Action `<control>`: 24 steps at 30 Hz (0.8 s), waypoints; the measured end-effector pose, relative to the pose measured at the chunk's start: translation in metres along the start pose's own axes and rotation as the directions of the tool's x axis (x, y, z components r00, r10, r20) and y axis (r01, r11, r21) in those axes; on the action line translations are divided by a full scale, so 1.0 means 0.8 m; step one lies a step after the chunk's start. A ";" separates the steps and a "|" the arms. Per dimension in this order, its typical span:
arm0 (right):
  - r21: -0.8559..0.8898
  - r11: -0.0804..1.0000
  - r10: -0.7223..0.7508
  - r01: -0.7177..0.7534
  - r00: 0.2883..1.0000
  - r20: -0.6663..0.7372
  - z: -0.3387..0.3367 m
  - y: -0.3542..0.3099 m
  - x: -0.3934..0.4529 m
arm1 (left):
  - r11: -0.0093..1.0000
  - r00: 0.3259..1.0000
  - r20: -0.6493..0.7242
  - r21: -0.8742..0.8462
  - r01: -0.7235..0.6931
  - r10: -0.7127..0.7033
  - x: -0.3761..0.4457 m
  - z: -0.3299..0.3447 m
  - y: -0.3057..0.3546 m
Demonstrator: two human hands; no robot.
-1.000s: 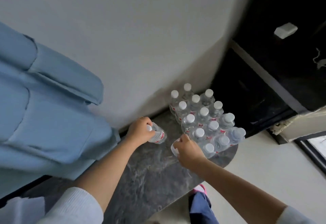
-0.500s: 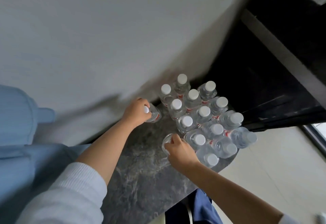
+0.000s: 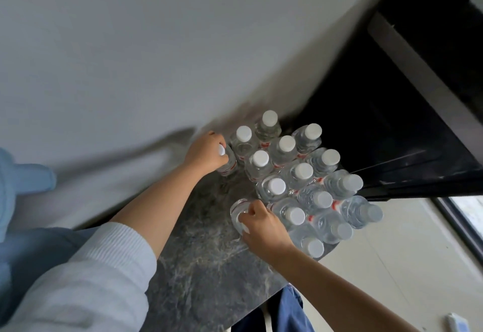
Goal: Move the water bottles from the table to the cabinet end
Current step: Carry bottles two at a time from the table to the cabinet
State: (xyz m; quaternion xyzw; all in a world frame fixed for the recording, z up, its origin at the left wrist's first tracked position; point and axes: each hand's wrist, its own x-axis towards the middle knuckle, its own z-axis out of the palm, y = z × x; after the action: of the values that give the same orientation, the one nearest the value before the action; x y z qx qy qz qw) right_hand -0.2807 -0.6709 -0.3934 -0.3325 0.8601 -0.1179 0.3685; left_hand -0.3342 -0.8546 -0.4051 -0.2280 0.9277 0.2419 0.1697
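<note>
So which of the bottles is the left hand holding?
The bottle at the wall-side corner of the cluster, beside the wall: the left hand grips its neck. The right hand holds a different one.

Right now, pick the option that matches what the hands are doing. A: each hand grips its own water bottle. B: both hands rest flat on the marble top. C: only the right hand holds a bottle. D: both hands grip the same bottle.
A: the left hand is curled round a bottle near the wall, and the right hand grips another bottle beside the cluster.
</note>
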 end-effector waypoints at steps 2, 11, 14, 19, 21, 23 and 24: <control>0.000 1.000 0.010 -0.010 1.000 0.001 -0.001 -0.001 0.007 | 1.000 1.000 0.029 -0.004 -0.011 0.011 0.005 -0.001 0.000; 0.020 0.997 0.072 -0.072 0.997 -0.032 -0.022 -0.021 0.041 | 0.999 0.995 0.094 -0.043 -0.028 0.032 -0.010 -0.011 -0.016; 0.017 0.996 0.094 -0.093 0.994 -0.047 -0.033 -0.030 0.054 | 0.999 0.999 0.051 -0.038 0.006 -0.005 -0.035 -0.009 -0.031; -0.014 0.994 0.107 -0.109 0.991 -0.079 -0.049 -0.047 0.071 | 0.987 0.991 0.122 0.159 0.034 -0.054 -0.080 0.014 -0.047; -0.029 0.993 0.108 -0.111 0.990 -0.089 -0.053 -0.050 0.078 | 0.984 0.989 0.123 0.169 0.054 -0.075 -0.090 0.021 -0.047; -0.040 0.991 0.122 -0.127 0.988 -0.098 -0.055 -0.052 0.083 | 0.986 0.989 0.114 0.146 0.080 -0.097 -0.095 0.026 -0.048; -0.046 0.990 0.130 -0.136 0.986 -0.102 -0.057 -0.052 0.086 | 0.986 0.988 0.106 0.135 0.094 -0.108 -0.096 0.027 -0.049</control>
State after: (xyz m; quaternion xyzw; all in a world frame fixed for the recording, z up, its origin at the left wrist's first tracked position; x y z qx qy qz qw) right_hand -0.3275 -0.7495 -0.3812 -0.2777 0.9004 -0.0865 0.3237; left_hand -0.2459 -0.8472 -0.4050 -0.2493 0.9177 0.1847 0.2482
